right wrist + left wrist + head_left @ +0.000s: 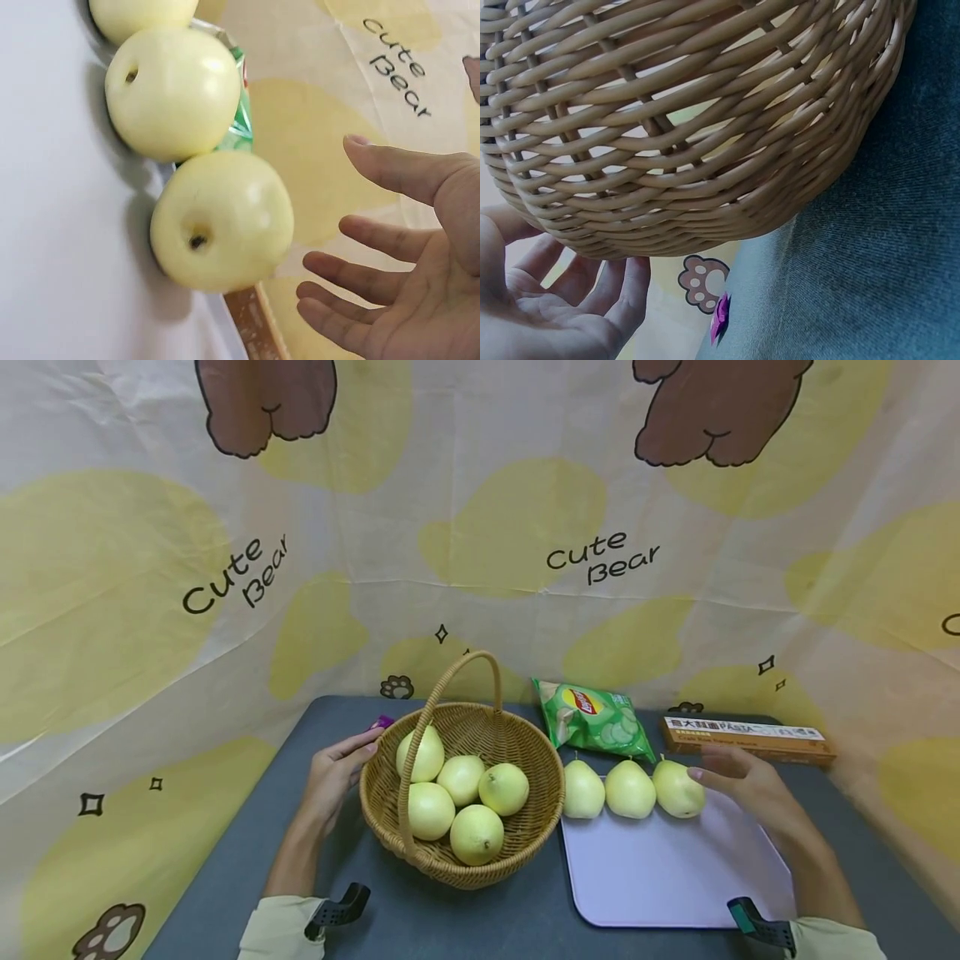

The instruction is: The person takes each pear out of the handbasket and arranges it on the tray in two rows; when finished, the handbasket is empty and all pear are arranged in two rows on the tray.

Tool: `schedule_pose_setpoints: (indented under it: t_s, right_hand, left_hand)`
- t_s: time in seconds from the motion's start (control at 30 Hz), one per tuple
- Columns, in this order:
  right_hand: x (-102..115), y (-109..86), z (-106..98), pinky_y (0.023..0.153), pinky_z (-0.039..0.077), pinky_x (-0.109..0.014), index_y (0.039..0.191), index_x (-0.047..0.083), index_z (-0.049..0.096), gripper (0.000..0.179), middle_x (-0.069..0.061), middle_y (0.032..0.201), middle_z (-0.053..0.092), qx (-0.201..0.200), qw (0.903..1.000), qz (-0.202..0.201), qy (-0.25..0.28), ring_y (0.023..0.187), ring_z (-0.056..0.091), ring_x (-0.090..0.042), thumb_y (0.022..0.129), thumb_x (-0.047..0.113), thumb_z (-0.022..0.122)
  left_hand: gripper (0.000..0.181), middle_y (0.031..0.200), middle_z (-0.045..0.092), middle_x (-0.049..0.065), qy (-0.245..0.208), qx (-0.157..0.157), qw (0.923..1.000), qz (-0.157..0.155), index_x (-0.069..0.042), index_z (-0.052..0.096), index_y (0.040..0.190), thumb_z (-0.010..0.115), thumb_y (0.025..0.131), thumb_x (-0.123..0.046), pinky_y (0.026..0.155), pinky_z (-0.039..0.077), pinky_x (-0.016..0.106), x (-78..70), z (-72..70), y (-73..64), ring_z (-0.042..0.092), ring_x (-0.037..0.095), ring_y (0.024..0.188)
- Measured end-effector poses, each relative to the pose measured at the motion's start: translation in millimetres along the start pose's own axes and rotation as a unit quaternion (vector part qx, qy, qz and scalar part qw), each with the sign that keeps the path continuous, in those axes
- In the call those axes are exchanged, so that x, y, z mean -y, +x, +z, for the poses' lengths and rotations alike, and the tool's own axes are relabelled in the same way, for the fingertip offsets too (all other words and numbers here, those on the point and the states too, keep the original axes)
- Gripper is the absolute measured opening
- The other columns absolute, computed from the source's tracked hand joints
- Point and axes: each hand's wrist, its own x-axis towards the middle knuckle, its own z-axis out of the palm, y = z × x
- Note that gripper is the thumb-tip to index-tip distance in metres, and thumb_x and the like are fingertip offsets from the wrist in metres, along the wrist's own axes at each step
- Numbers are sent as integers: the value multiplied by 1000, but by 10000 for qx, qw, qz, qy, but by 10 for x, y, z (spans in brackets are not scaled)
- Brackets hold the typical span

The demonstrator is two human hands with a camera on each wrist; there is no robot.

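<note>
A wicker basket point(462, 875) with a tall handle stands left of the middle in the head view, with several pale green pears point(477, 835) inside. My left hand point(335, 783) is at its left side, fingers extended along the rim. Close up in the left wrist view, the fingers point(630, 300) reach up to the woven wall. My right hand point(753, 785) hovers with spread fingers beside the rightmost pear point(679, 789) on a lilac tray point(675, 877). A gap separates this hand from the pear point(225, 225) in the right wrist view. Three pears line the tray's back edge.
Behind the tray lies a green bag of chips point(596, 718). A long brown pasta box point(750, 741) is at the back right. Something small and purple point(382, 722) shows behind the basket's left rim. A printed cloth point(487, 527) hangs behind the table.
</note>
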Motion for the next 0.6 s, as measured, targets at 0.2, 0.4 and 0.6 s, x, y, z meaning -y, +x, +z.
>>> schedule_pose_setpoints:
  t_s: [0.2, 0.4, 0.6]
  right_hand:
    - [254, -42, 149, 111, 38, -73, 162, 1, 38, 80, -31, 161, 42, -219, 9978, -613, 118, 146, 40, -56, 102, 43, 71]
    - [539, -56, 381, 108, 51, -50, 155, 6, 51, 67, -23, 154, 54, -248, 9913, -1281, 165, 138, 53, -48, 101, 38, 74]
    - [822, 18, 595, 100, 52, -23, 148, 5, 59, 57, -19, 147, 62, -113, 9836, -1781, 261, 133, 60, -42, 101, 31, 76]
  left_hand:
    - [44, 158, 55, 12, -54, 13, 10000, -47, 0, 62, 147, 65, 108, -21, 97, 59, 23, -7, 8, -7, 63, 5, 127]
    - [44, 158, 55, 11, -73, 2, 9999, -87, -1, 62, 147, 65, 108, -21, 98, 58, 22, -8, 13, -8, 61, 9, 133]
    - [45, 159, 54, 10, -19, -5, 10000, -91, -2, 62, 148, 65, 108, -22, 97, 58, 22, -14, 12, -18, 58, 13, 138]
